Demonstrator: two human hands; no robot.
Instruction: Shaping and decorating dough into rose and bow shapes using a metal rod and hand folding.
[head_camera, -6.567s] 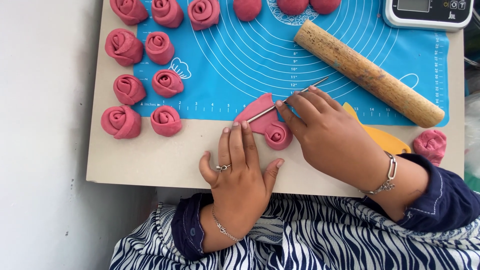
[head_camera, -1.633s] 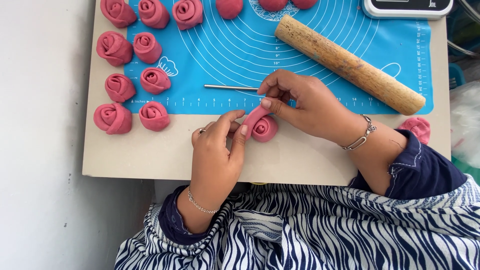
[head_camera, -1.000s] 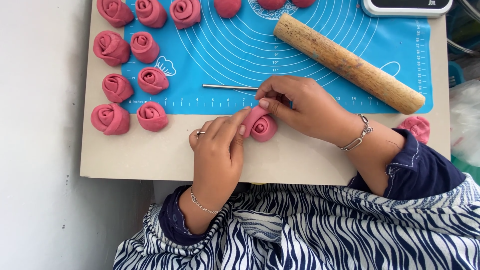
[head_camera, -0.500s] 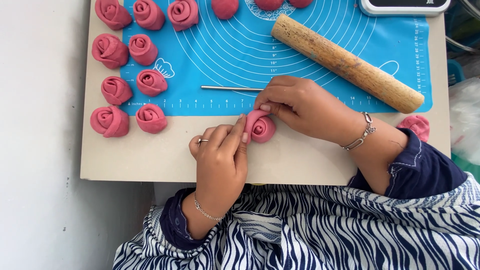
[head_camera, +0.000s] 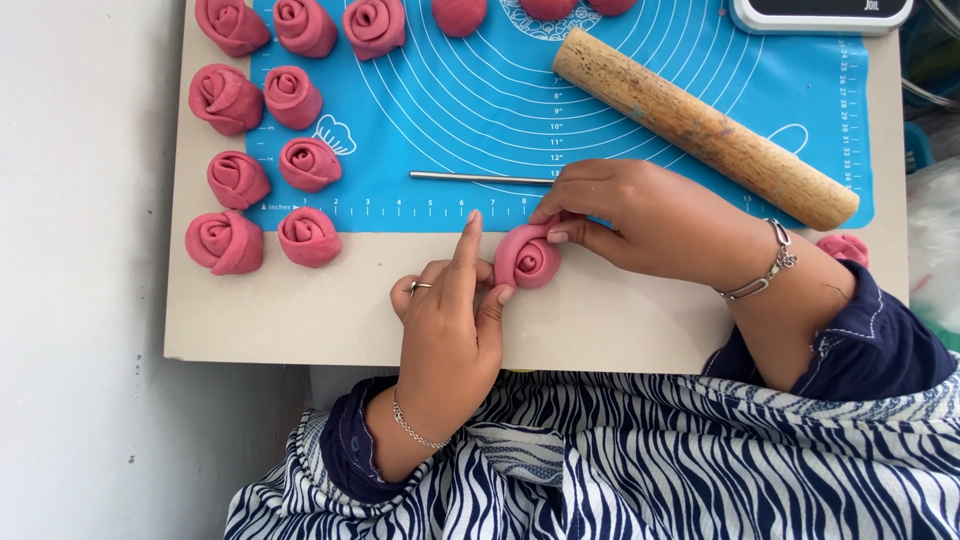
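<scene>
— Head view: where is the pink dough rose (head_camera: 526, 259)?
— Just below frame centre, on the bare board (head_camera: 300, 320) beneath the blue mat (head_camera: 480, 110). The left hand (head_camera: 450, 320) touches its left side, index finger straight, the others curled. The right hand (head_camera: 650, 215) pinches its top edge with thumb and fingertips.
— Anything hidden?
— The rose's right side sits under the right fingers. The metal rod (head_camera: 480, 178) disappears behind that hand. Finished roses (head_camera: 260, 170) at upper left are partly cut off along the top edge, like the scale (head_camera: 820, 12). Another pink piece (head_camera: 845, 247) peeks from behind the right wrist, below the rolling pin (head_camera: 700, 125).
</scene>
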